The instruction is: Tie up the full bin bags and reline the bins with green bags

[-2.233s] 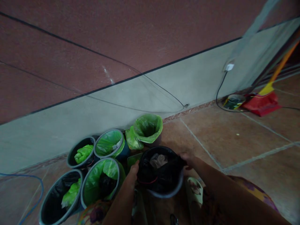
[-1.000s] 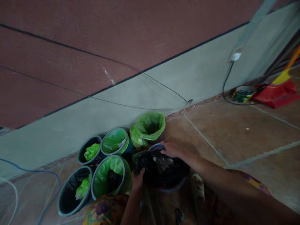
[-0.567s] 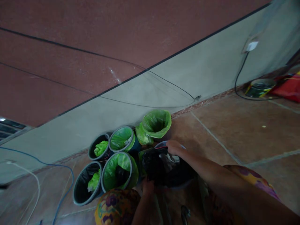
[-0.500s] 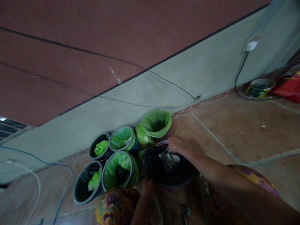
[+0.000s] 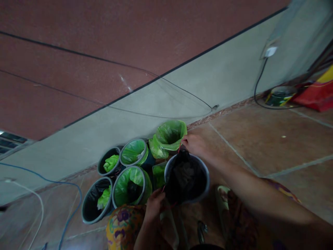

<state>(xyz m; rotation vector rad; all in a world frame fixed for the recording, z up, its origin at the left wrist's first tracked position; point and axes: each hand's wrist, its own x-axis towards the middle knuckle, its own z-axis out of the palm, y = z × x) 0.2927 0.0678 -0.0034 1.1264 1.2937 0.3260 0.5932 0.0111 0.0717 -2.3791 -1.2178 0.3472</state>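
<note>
In the head view a bin with a pale rim stands in front of me, lined with a black trash bag. Dark, crumpled contents lie inside the bag. My right hand is closed on a red drawstring at the bag's far edge, pulling that edge up to a peak. At the near left side my left hand pinches the drawstring too, its fingertips partly in shadow. Just beyond my right hand is a bin with a green liner.
To the left stand several lined bins, among them a green-lined one and a black-lined one. A small green container sits between them and my bin. A blue hose crosses the floor; a paint can and red bag lie far right.
Both hands have moved apart and the right hand has risen away from me. The black bag, spread over the rim before, now sits inside it with its red drawstring drawn out.
</note>
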